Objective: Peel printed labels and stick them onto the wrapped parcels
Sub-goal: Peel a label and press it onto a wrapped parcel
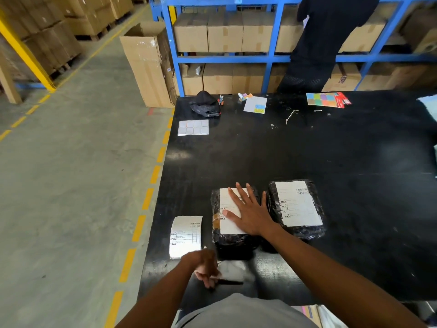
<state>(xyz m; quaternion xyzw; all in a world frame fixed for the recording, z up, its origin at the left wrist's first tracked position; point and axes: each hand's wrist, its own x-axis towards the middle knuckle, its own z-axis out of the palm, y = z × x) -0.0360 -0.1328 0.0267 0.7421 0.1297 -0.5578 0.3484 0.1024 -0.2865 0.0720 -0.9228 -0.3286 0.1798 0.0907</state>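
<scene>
A black surface (307, 150) carries two dark wrapped parcels side by side near its front. The right parcel (318, 233) has a white label (299, 203) stuck on top. On the left parcel (233, 242), the right hand (248, 209) presses another label (230, 224) flat, fingers spread and straight. A stack of printed labels (185, 235) lies just left. The left hand (203, 263), fingers curled, grips a thin dark object (230, 282) I cannot identify.
</scene>
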